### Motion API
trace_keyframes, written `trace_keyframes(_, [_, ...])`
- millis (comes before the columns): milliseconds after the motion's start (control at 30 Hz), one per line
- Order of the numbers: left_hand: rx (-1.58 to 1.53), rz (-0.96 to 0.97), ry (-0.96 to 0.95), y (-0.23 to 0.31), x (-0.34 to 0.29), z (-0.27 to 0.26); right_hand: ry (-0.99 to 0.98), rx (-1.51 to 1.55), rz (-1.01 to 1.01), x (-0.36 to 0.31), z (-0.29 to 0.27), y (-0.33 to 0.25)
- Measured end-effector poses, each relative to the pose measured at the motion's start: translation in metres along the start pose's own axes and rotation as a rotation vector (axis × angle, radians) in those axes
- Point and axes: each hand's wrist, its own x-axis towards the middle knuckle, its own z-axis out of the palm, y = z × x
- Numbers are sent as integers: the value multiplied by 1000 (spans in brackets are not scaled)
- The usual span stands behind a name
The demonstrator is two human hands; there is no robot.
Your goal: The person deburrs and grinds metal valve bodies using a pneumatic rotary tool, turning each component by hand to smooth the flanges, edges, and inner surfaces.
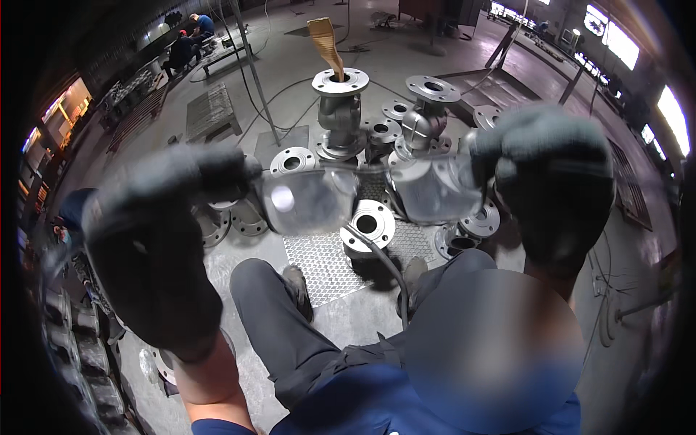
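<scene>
A pair of clear safety glasses (310, 203) hangs between my hands, close in front of me, with its lenses over the view of the metal parts. My left hand (156, 225), in a dark glove, pinches the glasses' left side. Their right side is in the closed fingers of my right hand (554, 174), also gloved. Both gloves are a little blurred. Below the glasses, between my feet, a flanged metal valve body (367, 223) stands on a patterned metal plate (319, 272). A cable or hose runs past it toward my lap.
Several flanged valve bodies (339, 123) stand ahead, one with a yellowish paddle-shaped piece (325, 45) sticking out of its top. More metal parts (80, 348) line the left. Cables lie across the floor. Two people (196, 42) sit far off at the upper left.
</scene>
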Motion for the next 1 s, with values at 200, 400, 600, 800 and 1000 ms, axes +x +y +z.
trace_keyframes(200, [594, -126, 126, 37, -41, 14, -8, -133, -31, -28, 7, -13])
trace_keyframes(400, [583, -6, 35, 53, -38, 1, 309, 71, -8, -45, 26, -32])
trace_keyframes(600, [125, -165, -542, 75, 1, -17, 56, 275, -155, -38, 2, -43])
trace_keyframes(800, [175, -103, -409, 59, -21, 17, 79, 234, -197, -38, 2, -57])
trace_keyframes(1000, [194, -81, -320, 49, -31, 16, 109, 197, -164, -35, 6, -51])
